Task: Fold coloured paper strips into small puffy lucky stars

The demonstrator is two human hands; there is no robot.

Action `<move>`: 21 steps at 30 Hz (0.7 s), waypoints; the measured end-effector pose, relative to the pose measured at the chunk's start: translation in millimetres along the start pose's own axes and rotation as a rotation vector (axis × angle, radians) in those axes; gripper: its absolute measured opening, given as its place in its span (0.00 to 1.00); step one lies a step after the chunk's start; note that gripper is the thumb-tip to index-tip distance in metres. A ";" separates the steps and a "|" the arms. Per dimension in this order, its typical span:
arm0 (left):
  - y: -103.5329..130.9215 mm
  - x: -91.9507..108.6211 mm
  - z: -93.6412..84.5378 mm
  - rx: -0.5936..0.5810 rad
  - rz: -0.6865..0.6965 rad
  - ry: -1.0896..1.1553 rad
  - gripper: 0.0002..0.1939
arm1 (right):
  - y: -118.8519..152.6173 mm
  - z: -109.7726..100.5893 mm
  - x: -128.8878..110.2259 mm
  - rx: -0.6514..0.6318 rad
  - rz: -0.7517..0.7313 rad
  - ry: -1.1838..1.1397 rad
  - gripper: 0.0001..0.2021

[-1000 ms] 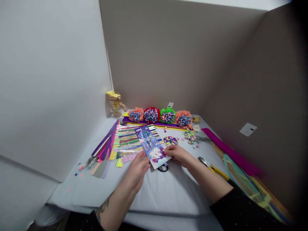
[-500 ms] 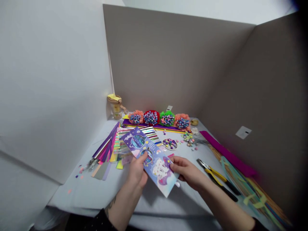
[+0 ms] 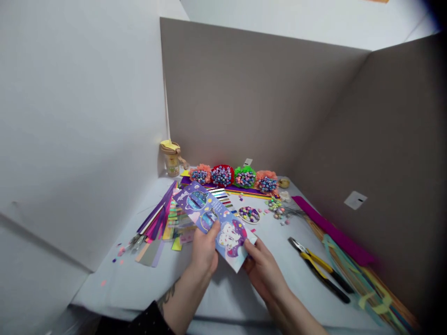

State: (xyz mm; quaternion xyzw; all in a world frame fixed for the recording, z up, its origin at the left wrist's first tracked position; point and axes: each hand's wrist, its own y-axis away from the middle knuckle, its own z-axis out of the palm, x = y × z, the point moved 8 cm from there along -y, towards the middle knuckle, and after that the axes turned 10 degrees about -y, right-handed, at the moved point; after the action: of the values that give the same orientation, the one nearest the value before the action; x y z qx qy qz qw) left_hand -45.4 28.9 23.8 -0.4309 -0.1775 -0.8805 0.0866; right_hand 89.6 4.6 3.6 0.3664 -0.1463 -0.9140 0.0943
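Note:
A purple and blue printed card (image 3: 223,210) with cut-out windows and white cartoon animals is held tilted above the table. My left hand (image 3: 205,249) grips its lower left edge, thumb on the front. At the lower right edge my right hand (image 3: 260,263) pinches it, the thumb on top and the other fingers behind. Blue shows through the two windows; what lies behind the card is hidden. Just beyond the card stands a small oval dish (image 3: 249,214) of mixed beads.
Paper strips (image 3: 162,221) fan out at left. Several bead-filled tissue bundles (image 3: 222,176) line the back near a lidded jar (image 3: 172,160). Yellow-and-black pliers (image 3: 319,270) lie at right beside long sticks (image 3: 352,267) and a magenta strip (image 3: 333,230). Partitions (image 3: 265,93) enclose the table.
My right hand has moved lower and turned its fingers further under the card. The card has shifted slightly up and left. The view has tilted a little.

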 end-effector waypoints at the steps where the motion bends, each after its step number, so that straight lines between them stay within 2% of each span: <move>1: -3.0 0.9 -0.4 -0.013 -0.005 -0.026 0.25 | -2.4 -1.7 -4.9 0.005 -0.001 0.049 0.26; 4: -10.6 -0.1 2.7 -0.083 -0.064 -0.085 0.26 | -11.1 -1.6 -19.4 -0.028 0.033 0.234 0.23; 8: -18.8 2.9 18.4 -0.199 -0.098 -0.166 0.26 | -23.4 9.1 -28.7 -0.133 0.109 0.507 0.21; 11: -28.1 14.7 33.6 -0.271 -0.071 -0.202 0.26 | -38.3 10.6 -43.3 -0.088 0.030 0.593 0.21; 14: -43.1 28.9 40.0 -0.340 -0.041 -0.238 0.29 | -58.1 9.3 -64.7 -0.030 -0.044 0.518 0.19; 16: -58.2 35.8 27.9 -0.287 -0.007 -0.285 0.31 | -73.4 17.0 -83.9 -0.044 -0.086 0.410 0.15; 18: -73.5 36.3 7.8 -0.203 0.020 -0.334 0.30 | -91.2 31.0 -102.9 -0.029 -0.092 0.335 0.10; 21: -90.2 27.6 -22.4 -0.104 0.042 -0.410 0.28 | -124.0 70.2 -125.9 -0.014 -0.079 0.262 0.07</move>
State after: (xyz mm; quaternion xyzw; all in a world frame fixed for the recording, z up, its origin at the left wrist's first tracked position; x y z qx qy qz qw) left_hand -106.2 103.4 11.5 -0.6087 -0.1368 -0.7803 0.0445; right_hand 122.4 170.2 91.0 0.4874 -0.1119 -0.8624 0.0791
